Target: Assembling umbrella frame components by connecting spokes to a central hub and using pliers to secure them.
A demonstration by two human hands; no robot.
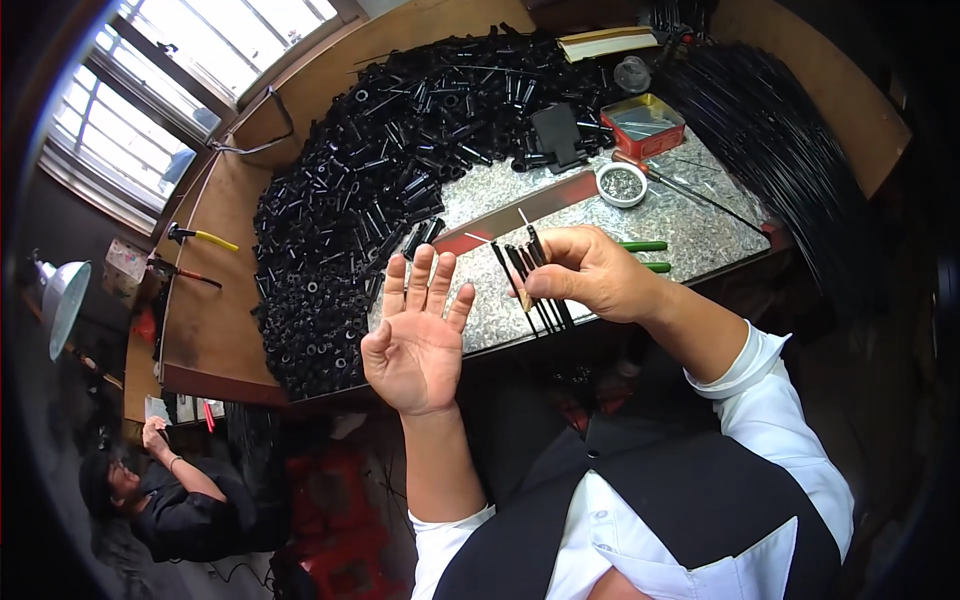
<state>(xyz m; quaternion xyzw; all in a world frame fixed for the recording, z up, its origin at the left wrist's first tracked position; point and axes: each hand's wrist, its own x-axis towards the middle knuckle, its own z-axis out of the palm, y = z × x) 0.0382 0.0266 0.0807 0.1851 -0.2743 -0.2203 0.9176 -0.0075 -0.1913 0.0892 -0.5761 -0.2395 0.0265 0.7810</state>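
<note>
My right hand is closed on several thin black rods, gripped between thumb and fingers and hanging down at a slant. Slim bright metal ends stick out near the tops of some rods. To their left, my left hand is raised with its palm showing and its fingers spread, holding nothing. Both hands are above the front edge of the speckled worktop. Just behind my right hand lie green tool handles; the rest of that tool is hidden.
A large heap of black tubular parts covers the left and back. A metal strip, white bowl of small metal pieces, red tin and long-shafted tool lie behind. Long black rods fill the right. Another person sits at left.
</note>
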